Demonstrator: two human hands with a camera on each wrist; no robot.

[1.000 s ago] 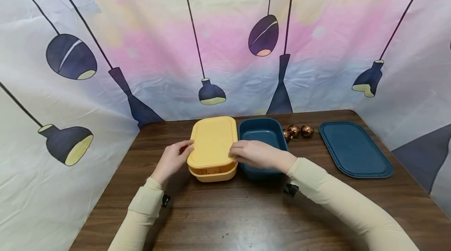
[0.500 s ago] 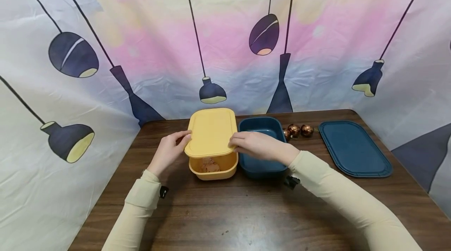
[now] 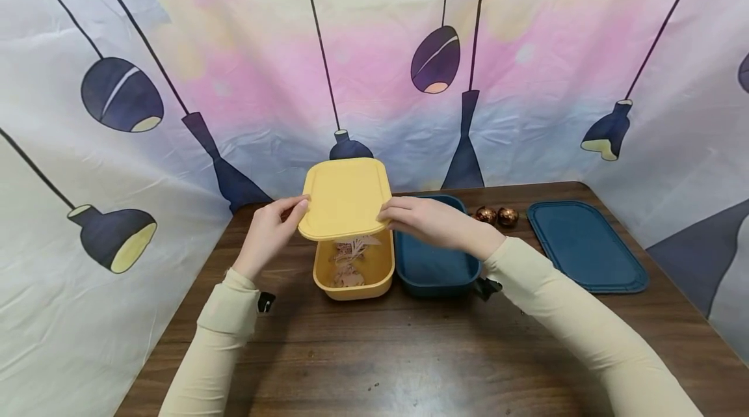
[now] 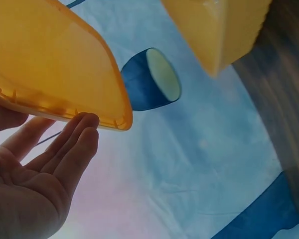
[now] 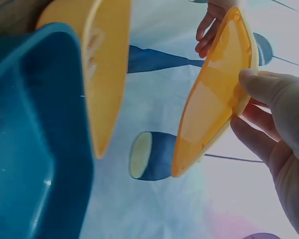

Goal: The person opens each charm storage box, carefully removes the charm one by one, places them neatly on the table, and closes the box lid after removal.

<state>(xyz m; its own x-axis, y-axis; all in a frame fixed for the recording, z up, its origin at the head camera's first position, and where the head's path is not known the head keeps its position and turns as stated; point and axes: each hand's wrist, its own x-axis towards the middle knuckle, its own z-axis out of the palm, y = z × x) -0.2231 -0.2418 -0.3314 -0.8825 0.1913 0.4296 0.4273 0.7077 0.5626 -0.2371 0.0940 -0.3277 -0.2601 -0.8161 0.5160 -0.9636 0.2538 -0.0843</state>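
A yellow lid [image 3: 345, 199] hangs tilted above the yellow box [image 3: 383, 277], raised clear of its rim. My left hand [image 3: 269, 231] pinches the lid's left edge, and in the left wrist view its thumb and fingers [image 4: 79, 144] lie along that edge. On the opposite side my right hand [image 3: 433, 225] grips the lid's right edge, thumb on the underside in the right wrist view. Inside the yellow box lie pinkish-brown pieces [image 3: 350, 274], some with thin branching shapes; the lid hides the box's back part.
A lidless dark blue box [image 3: 435, 280] stands directly right of the yellow one, partly under my right forearm. Shiny copper-coloured balls [image 3: 506, 216] lie behind it. A dark blue lid [image 3: 588, 244] rests flat at the right of the wooden table [image 3: 351, 358]. A printed curtain [image 3: 257, 46] hangs behind.
Both hands have lifted the yellow lid up and away from the box, uncovering more of the pinkish-brown pieces inside. The blue box and blue lid have stayed in place.
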